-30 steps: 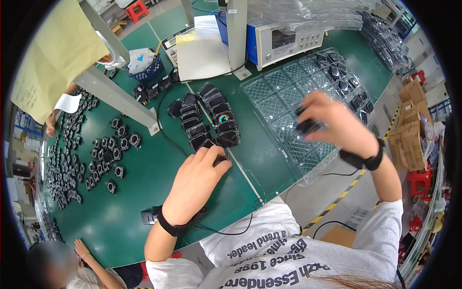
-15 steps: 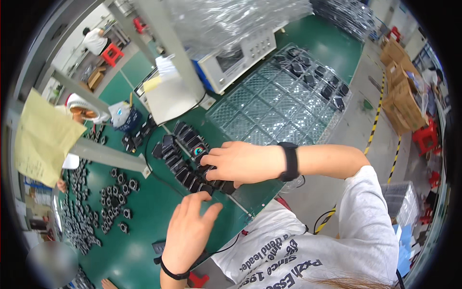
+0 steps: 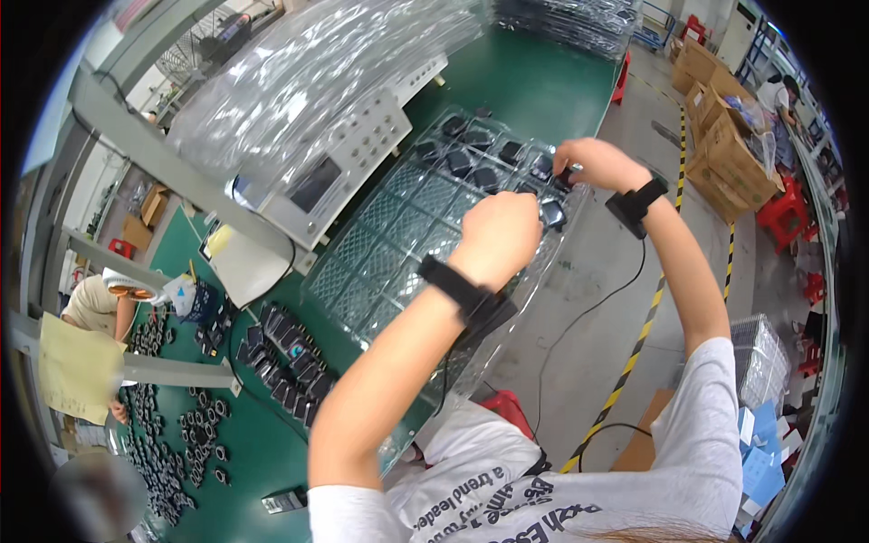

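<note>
Both of my arms reach out over a clear plastic compartment tray (image 3: 385, 240). My right hand (image 3: 605, 165) is at the tray's far right edge, thumb and fingers pinched on a small black watch body (image 3: 568, 176). Just left of it, my left hand (image 3: 501, 231) is closed over the tray with its back up. Its fingers are mostly hidden, and what they hold cannot be seen. Several black square watch bodies (image 3: 459, 163) sit in the far compartments, and another square watch body (image 3: 553, 214) with a shiny face lies between my hands.
Rows of black watch bodies (image 3: 281, 330) stand on the green table (image 3: 244, 443), one with a lit coloured screen. Many round black parts (image 3: 195, 434) are spread to the left. A bench instrument (image 3: 348, 154) under stacked clear trays (image 3: 317, 81) stands behind. A metal post (image 3: 172, 154) rises at left.
Both hands have left the watch rows and moved to the far right part of the tray. The view has shifted to the right. A watch body is now in the right hand.
</note>
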Demonstrator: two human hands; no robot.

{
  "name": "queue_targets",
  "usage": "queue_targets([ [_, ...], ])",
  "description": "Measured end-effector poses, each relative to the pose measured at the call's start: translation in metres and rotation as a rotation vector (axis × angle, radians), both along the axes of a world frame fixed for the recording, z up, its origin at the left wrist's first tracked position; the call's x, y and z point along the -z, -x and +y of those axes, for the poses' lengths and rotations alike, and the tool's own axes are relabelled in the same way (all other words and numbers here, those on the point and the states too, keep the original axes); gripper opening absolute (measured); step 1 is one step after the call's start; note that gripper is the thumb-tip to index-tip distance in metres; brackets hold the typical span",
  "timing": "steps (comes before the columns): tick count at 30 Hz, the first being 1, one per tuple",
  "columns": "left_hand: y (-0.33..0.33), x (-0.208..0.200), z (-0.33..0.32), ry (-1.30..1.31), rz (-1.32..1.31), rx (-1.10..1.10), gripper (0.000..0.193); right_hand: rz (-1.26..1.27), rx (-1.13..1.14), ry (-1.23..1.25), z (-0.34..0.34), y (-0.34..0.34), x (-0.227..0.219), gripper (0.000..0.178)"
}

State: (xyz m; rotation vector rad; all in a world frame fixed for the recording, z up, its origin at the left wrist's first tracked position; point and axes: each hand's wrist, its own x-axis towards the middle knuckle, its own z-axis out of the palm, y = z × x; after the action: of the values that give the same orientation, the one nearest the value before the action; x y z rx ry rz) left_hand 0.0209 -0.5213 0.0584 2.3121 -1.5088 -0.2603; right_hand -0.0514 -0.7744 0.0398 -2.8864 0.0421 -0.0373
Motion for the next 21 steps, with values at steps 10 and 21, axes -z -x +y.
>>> queue_targets([
  [10,0.027,0.051,-0.078,-0.035,-0.221,-0.278,0.045,0.065,-0.009,-0.068,-0.016,0.004,-0.005,0.032],
  [21,-0.029,0.048,-0.065,0.147,0.119,-0.181,0.032,0.237,-0.058,-0.062,-0.01,-0.058,-0.019,0.037],
])
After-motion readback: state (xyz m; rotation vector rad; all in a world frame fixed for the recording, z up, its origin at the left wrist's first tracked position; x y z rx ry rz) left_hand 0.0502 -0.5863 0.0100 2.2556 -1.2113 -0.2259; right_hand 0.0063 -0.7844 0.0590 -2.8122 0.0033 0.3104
